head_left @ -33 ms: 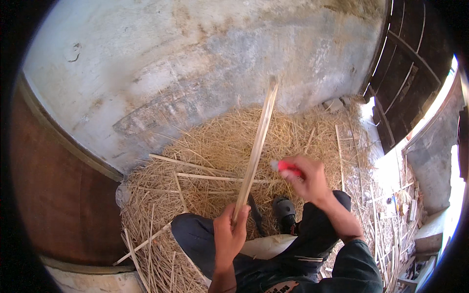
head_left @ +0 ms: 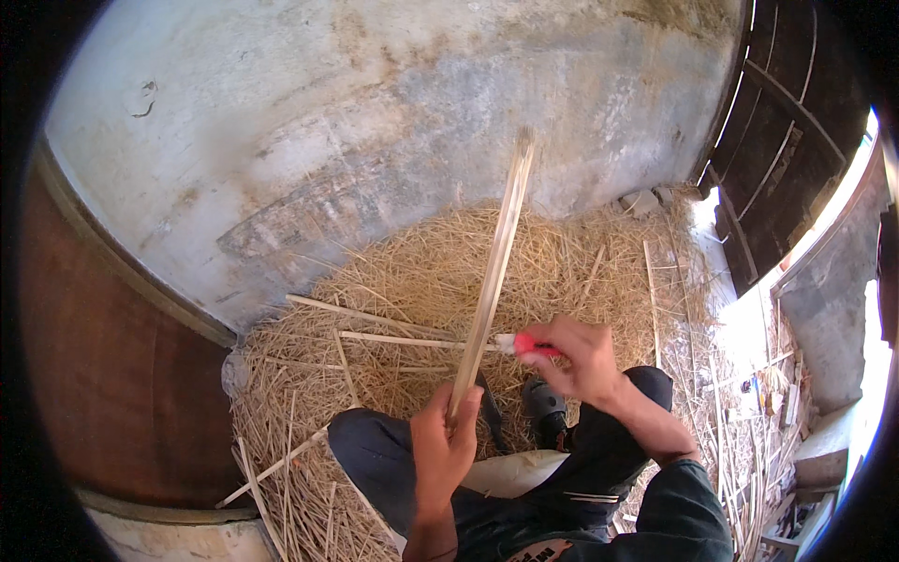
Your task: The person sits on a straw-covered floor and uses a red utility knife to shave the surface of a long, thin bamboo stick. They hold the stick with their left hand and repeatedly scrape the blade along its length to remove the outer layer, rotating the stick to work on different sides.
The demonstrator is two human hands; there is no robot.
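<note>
My left hand (head_left: 444, 440) is closed around the lower end of a long, pale bamboo strip (head_left: 496, 262), which slants up and away in front of the wall. My right hand (head_left: 579, 361) grips a small red-handled knife (head_left: 536, 345), smeared by motion. Its pale tip points left and sits at the strip's right edge; whether it touches, I cannot tell. My bent knees spread on either side below the hands. A dark sandal (head_left: 543, 401) shows under the right hand.
Straw-like shavings (head_left: 412, 272) cover the floor, with several loose strips (head_left: 403, 339) lying across them. A stained plaster wall (head_left: 375, 122) rises ahead. Brown panelling (head_left: 122, 356) stands at the left, a dark slatted wooden panel (head_left: 787, 122) at the far right.
My right hand has shifted a little left with the knife, whose tip now meets the strip's edge in view. My left hand and the strip have barely moved.
</note>
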